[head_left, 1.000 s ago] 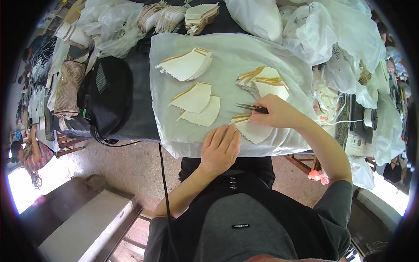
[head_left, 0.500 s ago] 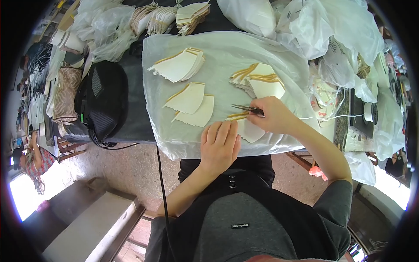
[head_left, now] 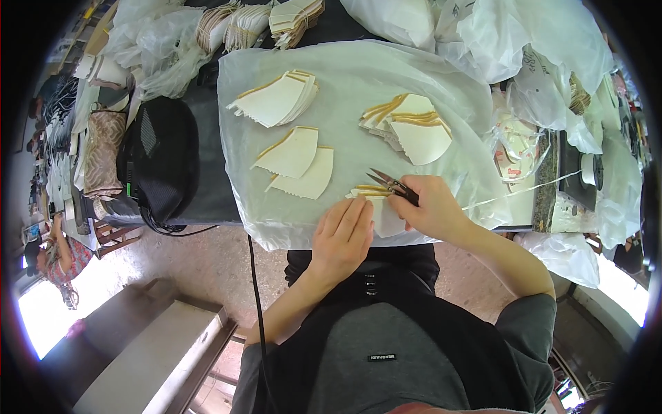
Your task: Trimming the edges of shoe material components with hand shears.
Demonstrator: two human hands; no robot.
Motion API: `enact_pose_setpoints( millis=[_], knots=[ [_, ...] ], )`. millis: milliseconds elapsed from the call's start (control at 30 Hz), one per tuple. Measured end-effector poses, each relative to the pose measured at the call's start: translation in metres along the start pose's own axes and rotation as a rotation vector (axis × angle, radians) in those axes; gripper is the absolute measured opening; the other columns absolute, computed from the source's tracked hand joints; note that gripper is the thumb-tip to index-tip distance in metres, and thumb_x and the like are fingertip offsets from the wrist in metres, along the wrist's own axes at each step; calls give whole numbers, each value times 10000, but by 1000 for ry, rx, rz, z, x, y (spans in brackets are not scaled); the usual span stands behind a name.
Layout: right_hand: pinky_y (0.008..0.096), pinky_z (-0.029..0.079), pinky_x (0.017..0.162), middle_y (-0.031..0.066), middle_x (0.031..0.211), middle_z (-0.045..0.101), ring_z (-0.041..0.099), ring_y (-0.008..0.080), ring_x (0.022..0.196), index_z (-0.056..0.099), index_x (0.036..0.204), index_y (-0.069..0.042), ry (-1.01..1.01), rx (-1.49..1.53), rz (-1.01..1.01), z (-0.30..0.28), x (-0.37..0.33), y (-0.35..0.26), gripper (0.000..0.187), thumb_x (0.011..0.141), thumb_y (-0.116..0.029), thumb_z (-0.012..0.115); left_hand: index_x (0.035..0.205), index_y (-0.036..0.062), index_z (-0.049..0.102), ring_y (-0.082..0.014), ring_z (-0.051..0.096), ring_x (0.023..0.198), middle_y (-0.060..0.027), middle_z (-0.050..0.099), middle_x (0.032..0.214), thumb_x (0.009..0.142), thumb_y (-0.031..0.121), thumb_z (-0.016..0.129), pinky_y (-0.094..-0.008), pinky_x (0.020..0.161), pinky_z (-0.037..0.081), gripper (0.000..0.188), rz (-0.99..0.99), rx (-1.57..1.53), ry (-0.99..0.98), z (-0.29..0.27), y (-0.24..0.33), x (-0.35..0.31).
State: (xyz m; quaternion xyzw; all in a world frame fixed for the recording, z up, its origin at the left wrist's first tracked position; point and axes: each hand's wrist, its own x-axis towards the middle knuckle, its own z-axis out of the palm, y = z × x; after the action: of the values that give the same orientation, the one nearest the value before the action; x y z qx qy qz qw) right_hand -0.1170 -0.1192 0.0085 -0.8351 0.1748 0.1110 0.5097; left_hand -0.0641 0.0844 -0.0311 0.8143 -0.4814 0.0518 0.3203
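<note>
My right hand (head_left: pixel 430 206) is closed around small dark thread snips (head_left: pixel 396 185), their two blades apart and pointing left. Below the blades lie white, curved panels (head_left: pixel 383 222) with tan edges, partly covered by my hands. My left hand (head_left: pixel 340 234) presses its fingers together on the left side of these panels; its fingertips are bent down and its thumb is hidden. Farther right is a fanned stack of similar panels (head_left: pixel 422 141). Another stack (head_left: pixel 276 100) sits at the far left, with two overlapping panels (head_left: pixel 293 153) nearer me.
Translucent plastic sheeting (head_left: pixel 241 214) covers the work surface. A black mesh-covered object (head_left: pixel 165 155) stands left. Tied panel bundles (head_left: pixel 295 21) and stuffed plastic bags (head_left: pixel 479 41) line the back. White cord (head_left: pixel 514 193) runs rightward to a spool (head_left: pixel 588 170). A black cable (head_left: pixel 254 290) hangs beside my left arm.
My right hand and the snips have shifted slightly down, and the blades now stand wider apart. My left hand has moved a little down and left, still on the panels.
</note>
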Motion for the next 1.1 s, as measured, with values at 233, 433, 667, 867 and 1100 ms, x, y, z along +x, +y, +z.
enact_pose_setpoints(
  millis=[233,433,667,867,1100],
  knots=[
    [263,484,472,64,609,613,622,113,507,600,776,44,-107,157,107,-16,7,-5,213,900,-121,649,1161,-21,644,-319,623,1072,-150,634,1185,846,63,679,-404,892,514,328,32,19,29,3,-2,-2],
    [270,494,476,80,608,627,637,122,513,600,759,47,-119,36,128,-17,10,1,220,895,-119,650,1198,-32,626,-340,588,1044,-152,614,1168,843,33,656,-422,890,494,363,-59,-93,20,5,0,0],
    [292,494,484,94,602,628,651,151,517,611,769,51,-93,-61,13,-19,2,9,206,875,-118,660,1217,6,623,-283,561,1054,-102,576,1162,799,83,685,-400,873,490,430,-25,-25,-20,5,-4,4],
    [324,495,509,128,604,621,648,188,510,623,807,55,-95,-130,-45,-18,2,11,191,844,-124,679,1235,39,631,-329,540,1047,-128,560,1181,820,83,686,-422,893,475,421,-19,-20,-90,0,1,7],
    [344,490,518,137,601,615,650,205,522,607,779,52,17,-311,-240,-15,4,19,211,837,-136,686,1232,77,638,-289,544,1074,-93,560,1195,814,168,702,-419,883,489,433,93,63,-95,11,5,11]
  ],
)
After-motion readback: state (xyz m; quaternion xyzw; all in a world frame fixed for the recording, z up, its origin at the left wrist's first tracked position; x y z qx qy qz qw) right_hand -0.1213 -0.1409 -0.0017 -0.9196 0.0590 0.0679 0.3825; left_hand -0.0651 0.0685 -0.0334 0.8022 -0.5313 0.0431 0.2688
